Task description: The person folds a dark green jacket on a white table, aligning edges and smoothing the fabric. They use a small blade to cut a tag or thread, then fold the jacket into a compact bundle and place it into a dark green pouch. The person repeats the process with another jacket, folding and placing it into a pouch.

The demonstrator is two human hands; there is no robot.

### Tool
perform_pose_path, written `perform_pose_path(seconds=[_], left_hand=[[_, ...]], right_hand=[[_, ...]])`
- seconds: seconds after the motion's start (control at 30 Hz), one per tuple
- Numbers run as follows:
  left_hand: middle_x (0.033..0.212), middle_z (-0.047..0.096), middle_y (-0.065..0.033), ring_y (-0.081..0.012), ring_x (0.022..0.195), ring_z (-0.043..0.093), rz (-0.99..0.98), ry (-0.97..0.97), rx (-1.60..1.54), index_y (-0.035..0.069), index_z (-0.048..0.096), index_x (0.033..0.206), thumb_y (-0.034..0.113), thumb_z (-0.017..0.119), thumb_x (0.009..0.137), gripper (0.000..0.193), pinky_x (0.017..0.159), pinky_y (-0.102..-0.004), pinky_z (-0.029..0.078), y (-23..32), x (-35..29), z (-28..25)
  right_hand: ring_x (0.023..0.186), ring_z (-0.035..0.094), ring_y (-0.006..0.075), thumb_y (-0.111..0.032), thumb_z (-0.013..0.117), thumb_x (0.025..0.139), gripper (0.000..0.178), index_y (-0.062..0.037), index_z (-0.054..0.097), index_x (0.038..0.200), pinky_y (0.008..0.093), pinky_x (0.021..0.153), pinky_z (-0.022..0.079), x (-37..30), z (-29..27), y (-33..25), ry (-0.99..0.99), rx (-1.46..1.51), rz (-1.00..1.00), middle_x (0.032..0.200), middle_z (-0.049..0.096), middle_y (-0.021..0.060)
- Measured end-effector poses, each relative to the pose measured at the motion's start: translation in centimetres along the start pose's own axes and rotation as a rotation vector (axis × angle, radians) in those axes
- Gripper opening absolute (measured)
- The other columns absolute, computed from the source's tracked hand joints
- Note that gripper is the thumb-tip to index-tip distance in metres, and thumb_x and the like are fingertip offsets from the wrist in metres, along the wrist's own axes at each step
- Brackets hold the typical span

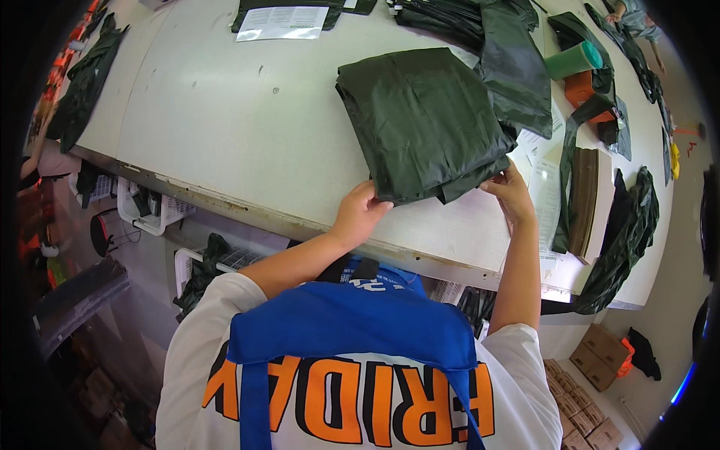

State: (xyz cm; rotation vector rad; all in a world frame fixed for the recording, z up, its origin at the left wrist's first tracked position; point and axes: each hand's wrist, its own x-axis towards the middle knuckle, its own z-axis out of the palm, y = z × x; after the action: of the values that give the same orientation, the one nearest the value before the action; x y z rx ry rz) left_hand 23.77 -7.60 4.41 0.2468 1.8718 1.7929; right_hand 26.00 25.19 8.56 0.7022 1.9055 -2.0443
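Note:
A folded bundle of dark green, slightly shiny waterproof fabric [431,120] lies on the white table in front of me. What kind of item it is made up of cannot be told. At its near left corner, my left hand [361,215] is closed, thumb and fingers pinching the edge. My right hand [512,196] grips the near right corner, where loose layers hang a little apart. Both forearms reach up over the table's front edge. The fingers under the fabric are partly hidden.
The white table [225,135] carries more dark green fabric [517,67] at the back right, a green cup [576,60], an orange box [587,94] and a cardboard stack [589,202]. White baskets [154,210] sit below the edge. Other people are partly visible at the far left and right.

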Motion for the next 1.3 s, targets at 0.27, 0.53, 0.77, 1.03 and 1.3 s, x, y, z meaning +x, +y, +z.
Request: perform_pose_path(seconds=[0.27,0.53,0.77,1.03,1.3], left_hand=[[0.107,0.060,-0.0065,-0.0161,0.099,0.059,-0.284,-0.078,-0.511,0.002,0.056,0.109,0.003,0.058,0.091,0.018,0.090,-0.0323,0.049,2.8,-0.3,0.1],[0.112,0.063,-0.0111,-0.0203,0.101,0.062,-0.468,-0.057,-0.819,0.002,0.054,0.113,0.008,0.055,0.093,0.022,0.091,-0.0345,0.051,5.1,1.2,1.4],[0.110,0.064,-0.0110,-0.0197,0.101,0.062,-0.417,-0.051,-0.831,0.003,0.056,0.111,0.006,0.056,0.091,0.020,0.092,-0.0350,0.050,5.8,1.5,0.9],[0.111,0.064,-0.0092,-0.0197,0.103,0.061,-0.380,-0.089,-0.875,0.003,0.057,0.111,0.007,0.056,0.091,0.020,0.093,-0.0355,0.050,6.3,1.6,1.0],[0.104,0.063,-0.0056,-0.0140,0.092,0.058,-0.381,-0.048,-0.368,0.003,0.055,0.114,0.006,0.063,0.087,0.028,0.081,-0.0303,0.049,2.4,1.7,0.5]], right_hand=[[0.083,0.063,0.0190,0.002,0.063,0.081,0.047,0.0023,0.042,0.123,0.0283,0.071,0.052,-3.3,6.4,2.3,0.257,0.352,0.007,0.102,0.059,0.0107],[0.083,0.067,0.0190,-0.002,0.058,0.090,0.028,0.0009,0.051,0.116,0.0250,0.067,0.052,-3.1,11.1,2.9,0.062,0.543,0.052,0.099,0.064,0.0093],[0.073,0.067,0.0173,-0.001,0.055,0.089,0.013,0.0029,0.056,0.102,0.0251,0.060,0.050,-3.2,13.2,2.2,0.314,0.214,-0.117,0.083,0.065,0.0100],[0.058,0.061,0.0140,0.001,0.050,0.089,0.008,0.0037,0.056,0.092,0.0235,0.050,0.045,-2.1,15.7,3.1,0.506,0.246,-0.176,0.071,0.063,0.0093],[0.057,0.060,0.0144,-0.010,0.056,0.089,0.016,0.0052,0.062,0.089,0.0268,0.051,0.046,-3.1,12.5,3.1,0.067,0.062,0.129,0.071,0.064,0.0088]])
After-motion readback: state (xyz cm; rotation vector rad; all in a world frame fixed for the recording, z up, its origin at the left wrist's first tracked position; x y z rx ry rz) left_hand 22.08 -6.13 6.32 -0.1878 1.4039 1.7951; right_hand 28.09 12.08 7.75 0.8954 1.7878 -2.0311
